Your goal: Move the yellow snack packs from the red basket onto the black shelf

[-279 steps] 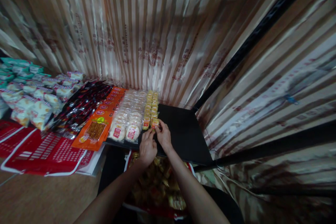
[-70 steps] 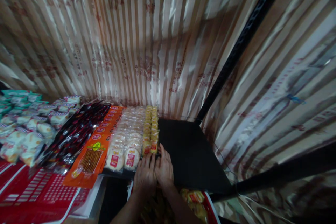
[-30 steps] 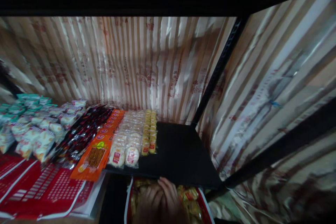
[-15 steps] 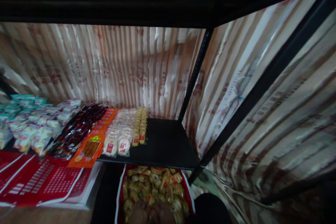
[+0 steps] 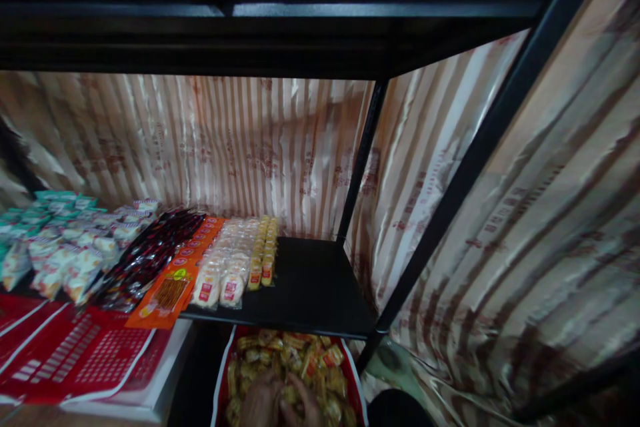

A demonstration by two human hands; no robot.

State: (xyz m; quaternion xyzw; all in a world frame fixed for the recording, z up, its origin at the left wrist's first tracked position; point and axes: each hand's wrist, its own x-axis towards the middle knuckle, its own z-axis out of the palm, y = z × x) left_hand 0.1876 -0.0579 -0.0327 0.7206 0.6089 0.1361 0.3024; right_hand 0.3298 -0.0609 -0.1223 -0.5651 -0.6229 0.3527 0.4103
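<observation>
Both my hands are down in a red basket with a white rim, among a pile of yellow-wrapped snack packets. My left hand shows its back, its fingertips hidden among the packets. Close beside it, my right hand has its fingers curled inward over the packets. Blur and the frame's lower edge hide what is between its fingers. On the black shelf above the basket stand two rows of similar small yellow packets.
Left of the yellow rows lie round white packaged snacks, orange packets, dark shiny packets and white bags. Another red basket stands lower left. A black post slants at right, and an upper shelf runs overhead.
My view has tilted up, showing the front edge of the upper shelf and goods on it. Both hands show more clearly and have shifted slightly within the basket.
</observation>
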